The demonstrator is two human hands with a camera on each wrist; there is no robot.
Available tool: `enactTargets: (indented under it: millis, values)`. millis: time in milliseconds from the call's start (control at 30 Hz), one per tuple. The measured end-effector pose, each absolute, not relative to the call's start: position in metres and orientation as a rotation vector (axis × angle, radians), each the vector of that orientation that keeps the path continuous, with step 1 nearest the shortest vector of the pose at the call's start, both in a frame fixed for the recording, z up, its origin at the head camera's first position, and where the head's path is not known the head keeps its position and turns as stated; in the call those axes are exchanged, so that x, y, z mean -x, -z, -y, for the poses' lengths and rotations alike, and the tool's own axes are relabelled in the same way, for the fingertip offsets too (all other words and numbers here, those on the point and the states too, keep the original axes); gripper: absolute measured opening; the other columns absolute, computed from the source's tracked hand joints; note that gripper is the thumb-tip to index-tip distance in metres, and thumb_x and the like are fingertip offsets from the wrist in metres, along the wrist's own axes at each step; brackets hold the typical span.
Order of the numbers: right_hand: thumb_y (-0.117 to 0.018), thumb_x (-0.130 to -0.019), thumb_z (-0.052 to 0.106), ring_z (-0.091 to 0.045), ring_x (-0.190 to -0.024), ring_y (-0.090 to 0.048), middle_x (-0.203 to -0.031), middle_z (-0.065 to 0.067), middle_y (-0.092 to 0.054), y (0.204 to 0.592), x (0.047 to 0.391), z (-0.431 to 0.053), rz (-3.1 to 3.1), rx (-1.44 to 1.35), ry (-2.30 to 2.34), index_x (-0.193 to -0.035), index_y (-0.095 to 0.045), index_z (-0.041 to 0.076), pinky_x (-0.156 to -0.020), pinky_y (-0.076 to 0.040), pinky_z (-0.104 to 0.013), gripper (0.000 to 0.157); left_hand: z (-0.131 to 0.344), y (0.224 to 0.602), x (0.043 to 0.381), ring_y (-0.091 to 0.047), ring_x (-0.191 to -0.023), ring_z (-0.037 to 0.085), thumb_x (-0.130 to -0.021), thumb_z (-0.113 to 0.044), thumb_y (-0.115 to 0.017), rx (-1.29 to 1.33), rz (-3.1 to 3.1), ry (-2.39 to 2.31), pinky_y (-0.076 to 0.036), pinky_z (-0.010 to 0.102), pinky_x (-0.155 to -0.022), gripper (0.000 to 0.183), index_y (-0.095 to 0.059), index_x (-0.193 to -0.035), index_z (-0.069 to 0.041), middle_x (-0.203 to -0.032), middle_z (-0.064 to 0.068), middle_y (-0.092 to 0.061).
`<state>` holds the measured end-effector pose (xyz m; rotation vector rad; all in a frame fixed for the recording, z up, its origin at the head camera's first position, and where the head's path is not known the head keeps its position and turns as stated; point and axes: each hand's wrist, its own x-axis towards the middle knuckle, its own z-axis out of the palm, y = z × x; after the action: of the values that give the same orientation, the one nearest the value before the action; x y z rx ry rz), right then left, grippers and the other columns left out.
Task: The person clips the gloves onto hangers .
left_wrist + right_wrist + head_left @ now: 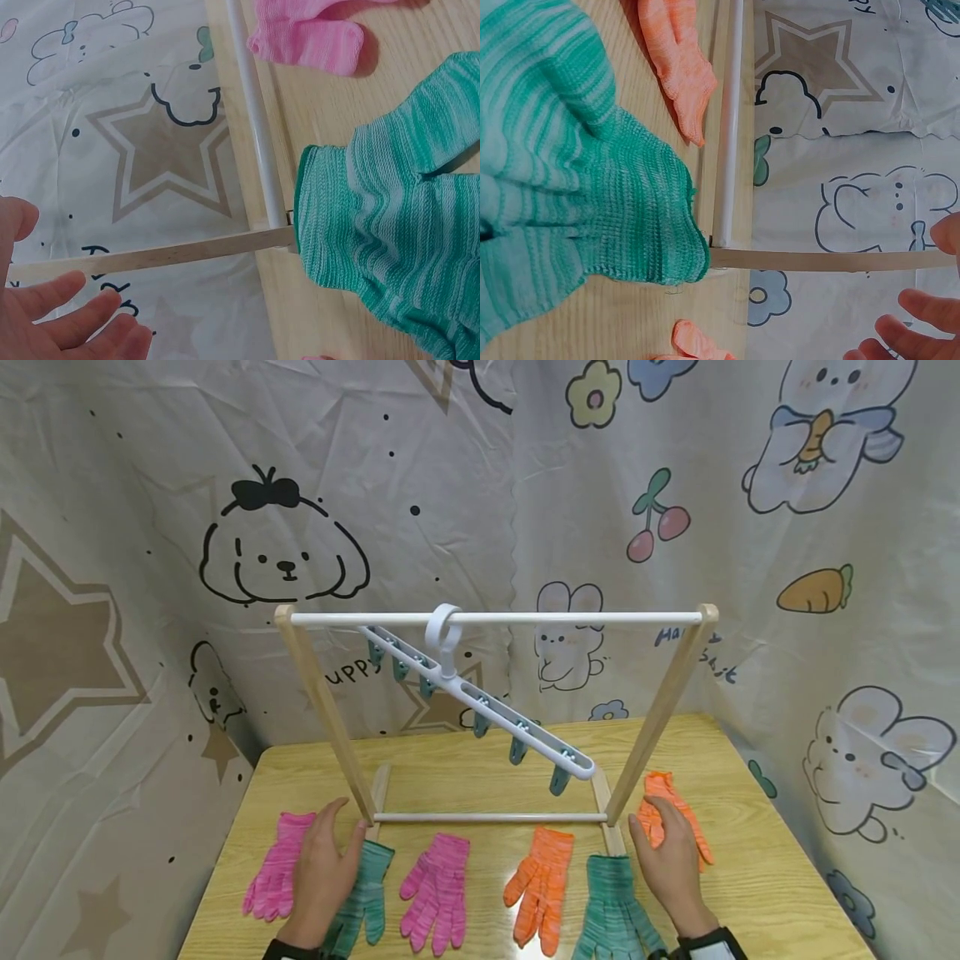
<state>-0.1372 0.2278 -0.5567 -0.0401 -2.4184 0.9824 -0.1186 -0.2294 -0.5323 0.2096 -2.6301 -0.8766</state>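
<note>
My left hand (324,868) is over the table's left side, fingers relaxed and holding nothing, between a pink glove (277,868) and a green glove (366,893) that it partly covers. On the right, my right hand (669,856) hovers by the rack's foot with loose fingers, partly covering an orange glove (686,814). A second green glove (611,902) lies beside it. Between the hands lie another pink glove (438,889) and another orange glove (545,885). Both wrist views show bare fingers (82,322) apart from the gloves.
A wooden rack with a white top bar (570,618) stands on the table (487,747). From the bar hangs a white hanger (510,714), slanted, with several grey-green clips (519,750). A patterned cloth (450,460) surrounds the table at the back and sides.
</note>
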Motion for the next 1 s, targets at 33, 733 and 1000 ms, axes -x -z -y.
enactTargets:
  millis: [33,733,1000]
  values:
    - [-0.064,-0.087,0.025,-0.038,-0.109,-0.052,-0.119,-0.022,-0.059,0.556,0.138,-0.228,2.418,0.043,-0.984,-0.120,-0.059,-0.002,-0.084,-0.043,-0.056,0.043,0.230,0.532,0.119,-0.045,-0.122,0.039,-0.093,-0.040,-0.053,-0.218,2.633,0.885,-0.041,0.060,-0.090,0.053,-0.048,-0.134,-0.007,-0.134,0.020,-0.050]
    - [-0.065,-0.086,0.021,-0.039,-0.110,-0.051,-0.128,-0.024,-0.054,0.546,0.159,-0.230,2.335,-0.014,-1.057,-0.127,-0.055,-0.001,-0.084,-0.044,-0.054,0.048,0.234,0.525,0.147,-0.043,-0.123,0.041,-0.092,-0.037,-0.054,-0.173,2.490,0.986,-0.041,0.062,-0.087,0.071,-0.022,-0.151,-0.013,-0.145,0.021,-0.037]
    - [-0.064,-0.087,0.025,-0.041,-0.111,-0.050,-0.129,-0.024,-0.053,0.543,0.169,-0.223,2.367,-0.005,-1.073,-0.131,-0.050,0.000,-0.085,-0.043,-0.059,0.053,0.233,0.523,0.157,-0.040,-0.127,0.041,-0.093,-0.041,-0.052,-0.205,2.499,1.036,-0.043,0.062,-0.087,0.077,-0.009,-0.154,-0.022,-0.150,0.019,-0.031]
